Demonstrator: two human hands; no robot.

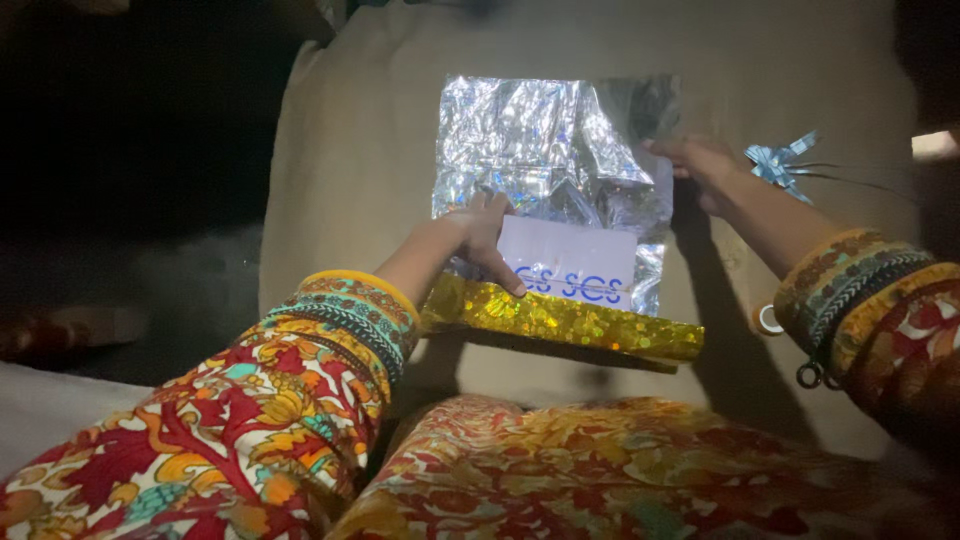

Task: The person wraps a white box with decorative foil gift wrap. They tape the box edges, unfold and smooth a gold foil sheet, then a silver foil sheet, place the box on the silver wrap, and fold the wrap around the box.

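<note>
Two hands are working over a crinkled sheet of silver foil wrap (pixel 545 150) that is lying spread on a tan cloth surface (pixel 360 170). The left hand (pixel 478 232) is reaching forward from a bright floral sleeve (pixel 250 420), its fingers (pixel 500 272) spread and pressing down where the silver wrap meets a white box (pixel 575 262) with blue print; they are resting flat on it rather than closing around anything. The right hand (pixel 700 160) is stretching out from the other side, wrist bent, and its fingers (pixel 662 147) are pinching the right edge of the silver wrap and lifting it slightly. The white box is sitting at the near edge of the sheet, partly covered by the foil. Just in front of the box, a roll of gold holographic paper (pixel 560 322) is lying crosswise, touching the box's near side and the left wrist. A pale blue ribbon bow (pixel 780 160) is lying on the cloth just beyond the right hand. A small ring-shaped object (pixel 768 320) is sitting under the right forearm; what it is cannot be told. The person's patterned lap (pixel 620 470) is filling the near foreground, and the surroundings are dark.
</note>
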